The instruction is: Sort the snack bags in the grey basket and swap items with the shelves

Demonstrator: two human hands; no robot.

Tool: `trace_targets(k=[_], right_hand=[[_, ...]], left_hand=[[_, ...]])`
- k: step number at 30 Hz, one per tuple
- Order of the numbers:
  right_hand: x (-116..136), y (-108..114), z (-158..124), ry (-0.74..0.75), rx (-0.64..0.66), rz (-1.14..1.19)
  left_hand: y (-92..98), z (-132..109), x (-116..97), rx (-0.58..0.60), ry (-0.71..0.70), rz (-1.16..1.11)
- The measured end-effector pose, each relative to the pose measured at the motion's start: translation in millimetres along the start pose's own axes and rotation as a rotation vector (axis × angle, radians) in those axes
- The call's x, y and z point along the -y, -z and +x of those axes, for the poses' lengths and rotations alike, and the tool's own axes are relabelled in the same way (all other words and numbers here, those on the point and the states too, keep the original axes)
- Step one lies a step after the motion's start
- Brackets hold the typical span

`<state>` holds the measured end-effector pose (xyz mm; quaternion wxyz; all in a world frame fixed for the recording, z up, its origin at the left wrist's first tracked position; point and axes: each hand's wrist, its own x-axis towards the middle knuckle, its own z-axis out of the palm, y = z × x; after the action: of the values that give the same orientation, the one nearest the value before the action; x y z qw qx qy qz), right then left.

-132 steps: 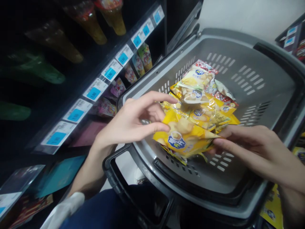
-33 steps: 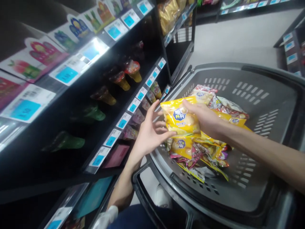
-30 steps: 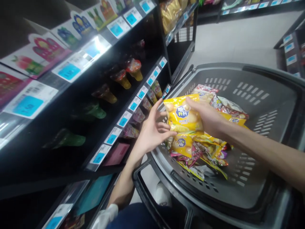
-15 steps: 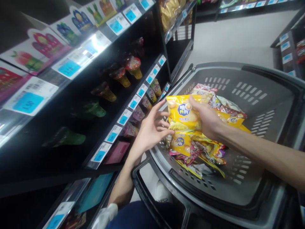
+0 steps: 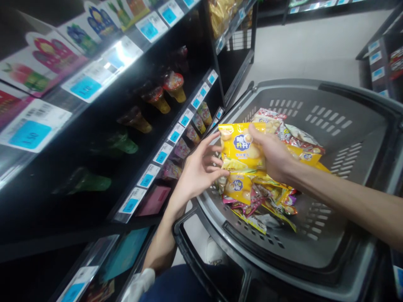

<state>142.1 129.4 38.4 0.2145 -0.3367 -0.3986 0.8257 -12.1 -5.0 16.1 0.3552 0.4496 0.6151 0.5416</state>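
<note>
A yellow snack packet [image 5: 241, 147] with a blue-and-white logo is held up over the shopping basket [image 5: 310, 90]. My right hand [image 5: 272, 153] grips its right side, thumb on the front and the other fingers hidden behind. At the packet's left edge is my left hand [image 5: 201, 167], its fingers spread along the edge and its thumb at the lower left corner. Just below hangs or lies a smaller-looking yellow packet [image 5: 237, 187]; whether it is joined to the held one I cannot tell. Several colourful snack packets [image 5: 302, 138] lie in the grey basket beneath.
Dark shelves with blue-and-white price tags [image 5: 30, 132] run along the left. They carry cone-shaped cups [image 5: 174, 86] and printed cartons [image 5: 55, 58]. The black basket handle [image 5: 189, 251] is near my legs. Pale floor [image 5: 315, 46] shows beyond the basket, with another shelf [image 5: 378, 67] at right.
Both hands and the packet keep nearly the same pose over the basket. The whole view has shifted slightly, with the shelves a little further left and up.
</note>
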Motion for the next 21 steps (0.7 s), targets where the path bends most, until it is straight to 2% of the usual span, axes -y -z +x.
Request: trace_targets(k=[11,21], right_hand=[[1.5,-1.2,-1.2,0.001,-0.012,-0.078],[1.1,-0.6,0.2,0.000,-0.045,-0.047]], left_hand=[[1.4,-1.0,-1.4,0.019,-0.036,0.049],[0.8,-1.1,-1.9,0.028,-0.038,0.059]])
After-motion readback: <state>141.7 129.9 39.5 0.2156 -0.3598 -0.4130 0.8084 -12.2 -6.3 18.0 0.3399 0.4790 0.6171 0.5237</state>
